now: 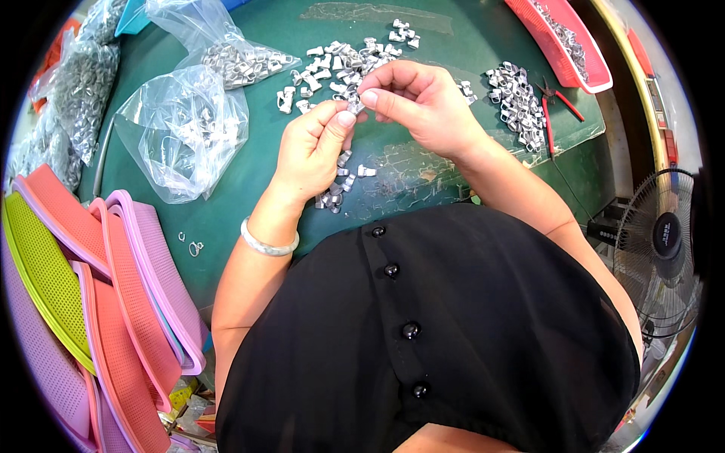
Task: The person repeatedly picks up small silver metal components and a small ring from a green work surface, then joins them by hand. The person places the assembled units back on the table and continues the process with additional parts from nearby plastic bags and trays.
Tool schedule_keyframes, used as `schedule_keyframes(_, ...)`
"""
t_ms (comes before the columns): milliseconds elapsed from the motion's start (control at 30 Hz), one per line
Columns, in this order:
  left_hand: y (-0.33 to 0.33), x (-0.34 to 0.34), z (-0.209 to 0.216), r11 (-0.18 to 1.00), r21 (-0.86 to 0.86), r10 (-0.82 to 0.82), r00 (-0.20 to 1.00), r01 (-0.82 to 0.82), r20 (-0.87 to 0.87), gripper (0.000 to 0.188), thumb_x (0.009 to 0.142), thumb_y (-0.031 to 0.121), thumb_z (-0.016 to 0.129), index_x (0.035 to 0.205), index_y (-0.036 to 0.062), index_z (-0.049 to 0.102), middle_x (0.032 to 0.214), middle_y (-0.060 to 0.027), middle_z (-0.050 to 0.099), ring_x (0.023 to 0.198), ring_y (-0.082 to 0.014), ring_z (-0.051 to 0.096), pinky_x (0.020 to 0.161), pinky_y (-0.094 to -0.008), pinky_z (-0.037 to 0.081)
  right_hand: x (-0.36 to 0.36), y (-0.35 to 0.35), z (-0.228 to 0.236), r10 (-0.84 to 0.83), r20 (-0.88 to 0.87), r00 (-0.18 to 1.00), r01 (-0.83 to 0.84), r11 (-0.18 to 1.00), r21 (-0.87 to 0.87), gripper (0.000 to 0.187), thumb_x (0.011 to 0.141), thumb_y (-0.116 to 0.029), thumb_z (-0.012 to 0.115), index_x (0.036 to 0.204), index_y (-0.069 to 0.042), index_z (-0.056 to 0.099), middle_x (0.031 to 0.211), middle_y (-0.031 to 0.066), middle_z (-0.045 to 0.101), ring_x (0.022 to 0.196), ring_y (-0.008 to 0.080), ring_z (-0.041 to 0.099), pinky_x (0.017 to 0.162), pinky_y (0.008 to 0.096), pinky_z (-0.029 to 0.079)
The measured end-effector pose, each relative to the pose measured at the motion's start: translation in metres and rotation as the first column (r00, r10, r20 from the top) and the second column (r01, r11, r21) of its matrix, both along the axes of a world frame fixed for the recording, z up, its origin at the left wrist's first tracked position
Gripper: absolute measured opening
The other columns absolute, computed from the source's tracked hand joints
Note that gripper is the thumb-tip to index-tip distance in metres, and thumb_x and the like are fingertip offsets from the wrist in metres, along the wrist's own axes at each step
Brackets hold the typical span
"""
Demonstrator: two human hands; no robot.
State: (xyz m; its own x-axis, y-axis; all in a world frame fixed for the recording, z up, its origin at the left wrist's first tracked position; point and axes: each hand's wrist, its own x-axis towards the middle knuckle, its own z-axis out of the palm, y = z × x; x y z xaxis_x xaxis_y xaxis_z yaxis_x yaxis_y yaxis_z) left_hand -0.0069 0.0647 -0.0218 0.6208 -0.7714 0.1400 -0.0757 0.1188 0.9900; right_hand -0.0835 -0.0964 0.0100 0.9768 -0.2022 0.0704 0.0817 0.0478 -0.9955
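Observation:
Over the green table (pixel 423 177), my left hand (pixel 311 147) and my right hand (pixel 434 109) meet at the fingertips. Between them is a small silver metal piece (pixel 355 108), mostly covered by the fingers. Thumb and forefinger of each hand are pinched at it. Just beyond the hands spreads a loose heap of similar silver pieces (pixel 340 62). Several more pieces (pixel 332 198) lie close to my body, beside my left wrist. To the right of my right hand is a denser pile of silver loops (pixel 518 102).
Red-handled pliers (pixel 549 121) rest beside the right pile, near a pink basket (pixel 600 74) of metal parts. Clear plastic bags (pixel 185 140) lie at left, one holding pieces (pixel 242 64). Stacked coloured baskets (pixel 121 279) crowd the lower left. A fan (pixel 664 234) stands at right.

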Motion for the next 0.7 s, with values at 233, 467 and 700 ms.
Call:
schedule_keyframes(233,0.0003,0.0001,-0.0018,1.000,0.007,0.002,1.000,-0.002,0.024,0.024,0.093,0.020,0.051,0.092,-0.0017,0.060,0.070,0.0003,0.057,0.060,-0.0058,0.047,0.054,-0.0201,0.040,-0.0013,-0.0003,-0.0004,0.000,0.010,1.000,0.001,1.000,-0.026,0.010,0.084,-0.006,0.061,0.091,0.001,0.062,0.079,0.0023,0.063,0.073,0.0064,0.057,0.064,0.0207,0.046)
schedule_keyframes(467,0.0001,0.0001,-0.0025,1.000,0.006,0.014,0.999,-0.014,0.049,0.024,0.093,0.021,0.052,0.091,-0.0013,0.060,0.074,-0.0005,0.060,0.060,-0.0057,0.048,0.054,-0.0200,0.041,-0.0019,-0.0004,-0.0017,-0.006,0.004,1.000,0.006,0.999,-0.039,0.013,0.085,-0.008,0.059,0.093,0.001,0.063,0.078,0.0005,0.061,0.071,0.0050,0.054,0.063,0.0200,0.044)
schedule_keyframes(700,-0.0007,0.0003,-0.0050,0.999,0.001,0.043,0.994,-0.043,0.098,0.024,0.092,0.022,0.054,0.086,-0.0003,0.060,0.067,0.0017,0.054,0.057,-0.0044,0.046,0.052,-0.0194,0.038,-0.0022,-0.0007,-0.0038,-0.022,-0.009,1.000,0.021,0.998,-0.063,0.015,0.085,-0.009,0.058,0.095,0.000,0.063,0.077,-0.0002,0.060,0.067,0.0053,0.052,0.061,0.0200,0.044)
